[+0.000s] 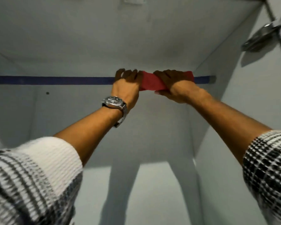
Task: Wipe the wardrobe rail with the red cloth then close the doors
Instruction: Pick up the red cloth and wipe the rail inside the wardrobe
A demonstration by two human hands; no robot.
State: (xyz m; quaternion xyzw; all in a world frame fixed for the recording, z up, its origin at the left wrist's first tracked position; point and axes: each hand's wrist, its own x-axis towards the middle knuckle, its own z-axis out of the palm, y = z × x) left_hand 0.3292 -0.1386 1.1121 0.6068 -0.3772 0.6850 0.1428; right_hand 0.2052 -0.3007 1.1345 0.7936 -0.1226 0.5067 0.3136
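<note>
A dark blue wardrobe rail (55,80) runs across the white wardrobe interior, high up. The red cloth (150,82) is wrapped over the rail toward its right end. My left hand (126,85), with a metal watch on the wrist, grips the cloth's left end on the rail. My right hand (173,86) clasps the cloth's right part, fingers over the rail and thumb underneath. Beyond my right hand a short stretch of rail reaches its grey end bracket (212,79). The doors are not clearly in view.
The white top panel (120,38) of the wardrobe lies close above the rail. The right side wall (217,127) stands near my right hand. A metal hinge (266,33) sits at the upper right. The back panel (71,111) is bare.
</note>
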